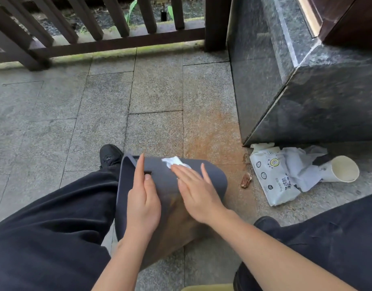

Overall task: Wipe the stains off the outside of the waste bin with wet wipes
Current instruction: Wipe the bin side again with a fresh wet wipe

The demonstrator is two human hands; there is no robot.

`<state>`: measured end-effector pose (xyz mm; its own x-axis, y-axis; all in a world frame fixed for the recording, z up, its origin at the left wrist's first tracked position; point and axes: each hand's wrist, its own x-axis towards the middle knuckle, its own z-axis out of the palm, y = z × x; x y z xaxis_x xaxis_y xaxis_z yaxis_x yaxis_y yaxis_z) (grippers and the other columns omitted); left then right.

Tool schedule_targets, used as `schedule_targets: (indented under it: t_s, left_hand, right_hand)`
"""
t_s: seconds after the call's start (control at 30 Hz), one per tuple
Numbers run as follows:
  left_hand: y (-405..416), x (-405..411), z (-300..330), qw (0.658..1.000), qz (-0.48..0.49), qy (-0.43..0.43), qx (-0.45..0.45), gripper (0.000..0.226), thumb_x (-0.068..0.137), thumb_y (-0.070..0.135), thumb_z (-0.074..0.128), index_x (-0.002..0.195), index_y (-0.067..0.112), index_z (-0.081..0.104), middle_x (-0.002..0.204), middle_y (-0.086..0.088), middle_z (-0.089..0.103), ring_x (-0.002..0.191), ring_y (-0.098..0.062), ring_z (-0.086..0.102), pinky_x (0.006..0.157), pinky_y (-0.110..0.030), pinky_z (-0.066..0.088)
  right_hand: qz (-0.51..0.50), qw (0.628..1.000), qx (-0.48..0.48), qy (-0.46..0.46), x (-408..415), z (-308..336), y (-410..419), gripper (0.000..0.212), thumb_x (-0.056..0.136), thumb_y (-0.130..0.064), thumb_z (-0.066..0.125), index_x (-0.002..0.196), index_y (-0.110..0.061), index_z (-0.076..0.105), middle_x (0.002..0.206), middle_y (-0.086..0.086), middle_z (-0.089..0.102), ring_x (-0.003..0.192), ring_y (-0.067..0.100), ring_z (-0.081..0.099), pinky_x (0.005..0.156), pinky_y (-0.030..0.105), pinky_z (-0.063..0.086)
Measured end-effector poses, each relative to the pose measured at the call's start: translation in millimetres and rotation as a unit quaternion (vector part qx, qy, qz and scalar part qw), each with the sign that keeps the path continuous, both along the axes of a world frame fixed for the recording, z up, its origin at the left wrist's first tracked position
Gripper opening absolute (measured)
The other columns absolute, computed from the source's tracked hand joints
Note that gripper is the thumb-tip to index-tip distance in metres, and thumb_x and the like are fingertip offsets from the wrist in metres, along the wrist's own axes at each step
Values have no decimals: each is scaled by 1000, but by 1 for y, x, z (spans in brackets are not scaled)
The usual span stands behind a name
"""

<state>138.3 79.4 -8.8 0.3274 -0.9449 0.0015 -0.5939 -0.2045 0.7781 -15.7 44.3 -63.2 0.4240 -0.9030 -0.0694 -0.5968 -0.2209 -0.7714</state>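
- The waste bin (166, 198), dark grey, lay tilted on its side between my legs, its rim to the left near my black shoe (110, 154) and its rounded outer wall turned up toward me, above the stone floor (97, 106).
- At far left, my left trouser leg (55, 223) ran alongside the bin, touching its rim edge.
- My left hand (143, 203) rested on the bin's left side, fingers (139, 169) stretched straight along the wall near the rim, the thumb lying by a small dark slot; it steadied the bin with a flat, released palm and clasped nothing.
- A brownish smear (180, 215) showed on the bin wall just between my two hands.
- My right hand (198, 194) pressed flat on the bin's upper wall, fingers straight and slightly spread, not clenched.
- The wet wipe (174, 161), white and crumpled, sat under my right fingertips against the bin, part of it sticking out beyond them.
- A rusty stain (210, 135) spread over the floor behind the bin.
- Further right, a small brown scrap (246, 180) lay on the floor.
- The wipes pack (273, 177) lay flat beside a dark stone plinth (306, 91), with crumpled plastic (300, 164) over it.
- A paper cup (340, 170) lay on its side at far right, touching the plastic.
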Motion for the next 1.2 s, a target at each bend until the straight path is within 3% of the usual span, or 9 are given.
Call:
schedule_targets:
  t_s: [0.13,0.4,0.5,0.6,0.7,0.9,1.03,1.1,1.2]
  left_hand:
    - [0,0,2,1000,-1,-16,3,49,104,24,32,153,23,33,83,58,46,79,37,40,70,10,27]
    - [-7,-5,14,999,-48,-26,4,52,101,38,29,151,48,23,67,-3,57,69,-22,56,63,-37,40]
    - [-6,-6,13,997,-70,-26,-5,53,100,34,31,151,47,25,70,-2,64,69,-20,58,64,-30,43]
    - [2,-6,11,997,-68,-16,-17,53,100,31,31,152,37,29,81,34,61,79,-5,56,67,0,38]
    - [9,-5,12,999,-35,-5,-10,51,101,29,33,152,38,32,76,6,61,84,-4,57,65,-5,39]
    - [4,-7,12,999,-44,-12,26,51,103,23,34,154,25,29,86,58,46,78,38,38,71,11,25]
    - [-1,-8,11,999,-50,-11,14,49,102,28,34,150,20,39,75,6,66,86,-9,53,60,-12,31]
    - [-5,-6,10,998,-58,-16,11,49,102,27,34,149,15,41,92,-20,70,92,-18,52,64,-26,32]
    - [-7,-7,13,998,-64,-14,0,49,102,20,35,150,11,38,107,-12,72,98,-13,55,80,-33,40]
  right_hand:
    - [-113,979,160,61,-46,-49,-15,49,105,-40,13,145,-37,42,157,-18,30,148,0,15,121,44,-9]
    - [-56,979,196,21,-22,-23,-32,53,103,-47,11,154,-39,23,158,-14,32,152,14,12,123,45,-6]
    - [13,993,90,-72,6,14,-20,49,105,-31,20,151,-28,36,157,-14,34,145,-5,22,122,33,-11]
    - [51,988,53,-135,16,22,-3,47,106,-26,23,150,-27,39,156,-12,37,144,-7,22,121,27,-9]
    - [37,995,77,-47,-7,-3,-16,54,101,-37,19,150,-24,40,157,-10,36,143,-8,21,123,34,-8]
    - [-78,952,264,132,-66,-67,-43,51,106,-30,17,156,-21,24,164,-6,17,151,10,10,121,46,-10]
    - [-86,960,267,16,-30,-40,-41,50,100,-41,21,144,-64,15,159,-11,31,151,24,-4,119,48,6]
    - [-29,981,186,-54,-4,-8,-37,54,98,-39,23,133,-78,9,153,-30,27,144,1,-5,120,31,-2]
    - [43,989,83,-117,26,29,-24,58,100,-22,24,155,-38,17,140,-53,13,135,-27,1,117,17,-14]
